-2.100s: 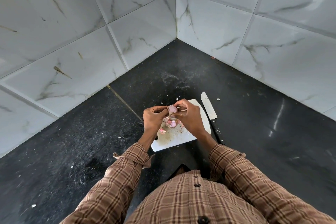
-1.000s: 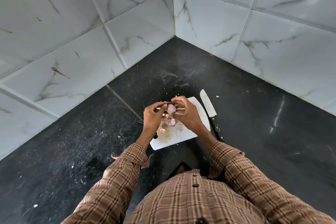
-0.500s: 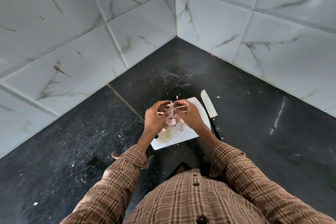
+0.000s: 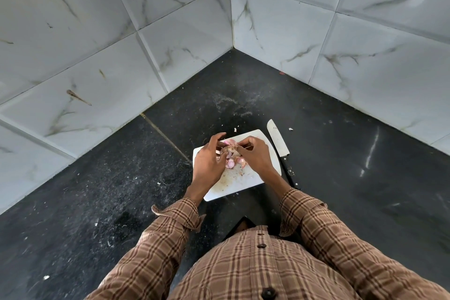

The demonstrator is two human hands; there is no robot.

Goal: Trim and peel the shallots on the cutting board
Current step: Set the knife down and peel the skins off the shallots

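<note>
A white cutting board (image 4: pixel 243 184) lies on the black counter. Above it my left hand (image 4: pixel 208 165) and my right hand (image 4: pixel 254 157) meet around a small pinkish shallot (image 4: pixel 230 151), fingertips pinching it from both sides. Under the hands a few peeled pink shallots (image 4: pixel 230 164) and bits of papery skin lie on the board. My fingers hide most of the held shallot.
A knife (image 4: pixel 278 143) with a pale blade and black handle lies on the counter just right of the board. Scraps of skin dot the counter. White marble-look tiled walls meet in a corner behind the board.
Both hands have stayed over the board working the same shallot. My left fingers have opened a little and shifted round it; the hands sit slightly lower over the pile.
</note>
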